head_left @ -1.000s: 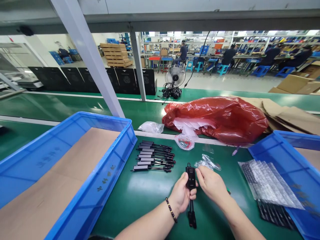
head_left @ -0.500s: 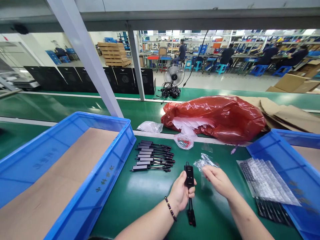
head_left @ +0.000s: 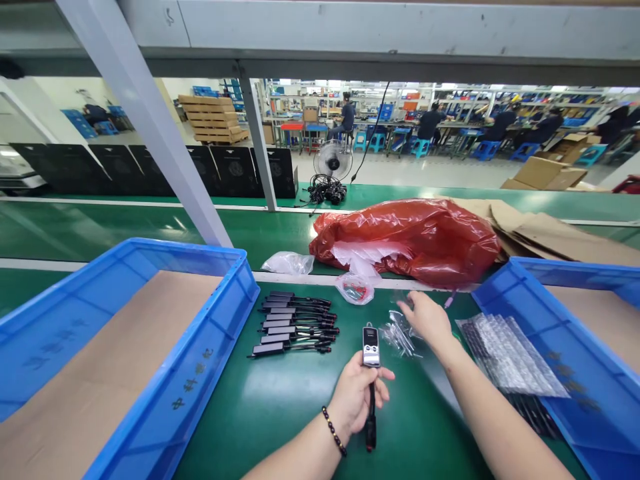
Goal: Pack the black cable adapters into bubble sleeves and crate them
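Head view — left hand (head_left: 353,395) holding device (head_left: 371,345), right hand (head_left: 429,320) stretched forward.

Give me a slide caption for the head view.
Left hand holding a cabled device; right hand beside clear plastic; similar devices lined up on green bench.

Both forearms bare, converging from the lower edge of the view. Left forearm (head_left: 305,450) inclined up and to the right; left hand (head_left: 356,395) lower and nearer the body, thumb laid across the front in a grip, fingertips projecting to the right. Right forearm (head_left: 493,400) inclined up and to the left; right hand (head_left: 429,318) farther forward, its back uppermost, thumb and fingers directed leftward.
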Tool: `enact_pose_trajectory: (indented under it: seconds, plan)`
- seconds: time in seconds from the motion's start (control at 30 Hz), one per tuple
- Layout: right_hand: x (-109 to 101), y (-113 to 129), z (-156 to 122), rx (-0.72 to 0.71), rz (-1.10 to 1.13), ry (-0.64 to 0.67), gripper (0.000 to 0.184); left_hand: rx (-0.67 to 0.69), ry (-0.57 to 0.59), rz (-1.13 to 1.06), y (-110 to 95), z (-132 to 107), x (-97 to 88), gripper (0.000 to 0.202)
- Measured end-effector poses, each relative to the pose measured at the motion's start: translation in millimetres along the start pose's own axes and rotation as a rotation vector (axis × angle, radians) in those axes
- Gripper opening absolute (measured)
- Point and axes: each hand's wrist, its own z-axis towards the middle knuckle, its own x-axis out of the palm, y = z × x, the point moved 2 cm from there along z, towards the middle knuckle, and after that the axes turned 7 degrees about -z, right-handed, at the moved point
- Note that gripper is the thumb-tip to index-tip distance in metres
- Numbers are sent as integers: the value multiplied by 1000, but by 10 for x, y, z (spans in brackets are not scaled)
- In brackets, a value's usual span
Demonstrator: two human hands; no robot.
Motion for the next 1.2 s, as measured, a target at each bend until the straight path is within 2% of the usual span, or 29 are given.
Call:
enact_pose_trajectory:
  seconds: [0.1, 0.27, 0.37, 0.43, 0.57, 0.63, 0.67, 0.73, 0.83, 0.93, 1.0, 1.1, 1.13, 1.2]
  plan:
    - [-36, 60, 398, -22, -22, -165, 26, 0, 19, -20, 11, 23, -40, 29]
    - [32, 232, 1017, -41, -22, -185, 29, 14, 39, -55, -13, 49, -78, 26]
    - [41, 277, 1178, -72, 14, -182, 28, 14, 56, -65, -37, 53, -78, 24]
    - [-8, 259, 1167, -98, 55, -190, 26, 12, 69, -74, -52, 49, -70, 23]
    - [-269, 104, 832, -119, 147, -261, 26, 3, 66, -84, -78, 22, -38, 21]
    - [-455, -21, 547, -39, 273, -357, 28, 9, 64, -88, -87, 3, -22, 24]
    - [-543, -87, 394, 35, 397, -416, 28, 17, 74, -90, -90, -7, -15, 27]
    - [-663, -180, 109, 160, 668, -442, 27, 29, 119, -93, -89, -26, -2, 30]
    - [-674, -172, -207, 226, 1033, -258, 28, 39, 203, -80, -75, -48, 12, 27]
    - [-541, -59, -434, 292, 1297, -78, 33, 45, 211, -45, -67, -52, 17, 24]
    - [-415, 36, -567, 314, 1350, 80, 37, 70, 169, -36, -75, -48, 16, 24]
    - [-241, 154, -733, 270, 1306, 369, 40, 104, 116, -42, -98, -48, 21, 24]
    - [-201, 171, -766, 269, 1304, 413, 42, 104, 115, -40, -104, -53, 28, 25]
    - [-154, 168, -786, 326, 1341, 372, 44, 86, 135, -31, -107, -67, 43, 28]
